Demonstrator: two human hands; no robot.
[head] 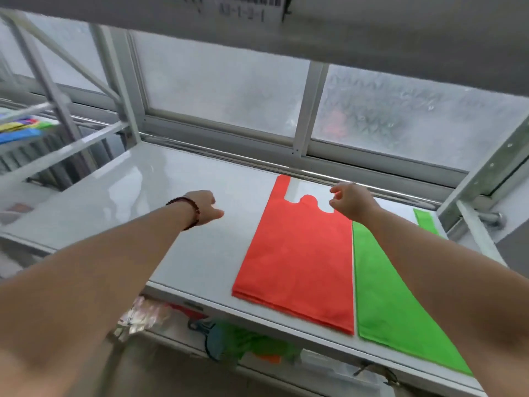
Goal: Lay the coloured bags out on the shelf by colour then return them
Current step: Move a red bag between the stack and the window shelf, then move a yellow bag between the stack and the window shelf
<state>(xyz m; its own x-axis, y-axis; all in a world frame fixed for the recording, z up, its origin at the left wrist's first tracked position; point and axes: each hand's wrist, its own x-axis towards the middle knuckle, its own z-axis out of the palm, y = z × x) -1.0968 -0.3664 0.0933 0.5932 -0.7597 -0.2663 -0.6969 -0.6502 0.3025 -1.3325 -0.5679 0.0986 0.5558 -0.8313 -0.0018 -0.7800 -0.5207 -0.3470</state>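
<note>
Neither hand grips anything: the right hand [353, 203] hovers loosely curled over the red bag [297, 259] handles, the left hand [204, 207] beside it. Flat, matte, vest-shaped, the red bag lies on the glossy white shelf [143, 196], its edge touching the green bag [383, 305].

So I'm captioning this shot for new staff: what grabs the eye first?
The red bag lies flat on the white shelf, with the green bag beside it on the right. Both bare arms reach in: the right hand hovers at the red bag's handles, and the left hand is over bare shelf.
</note>
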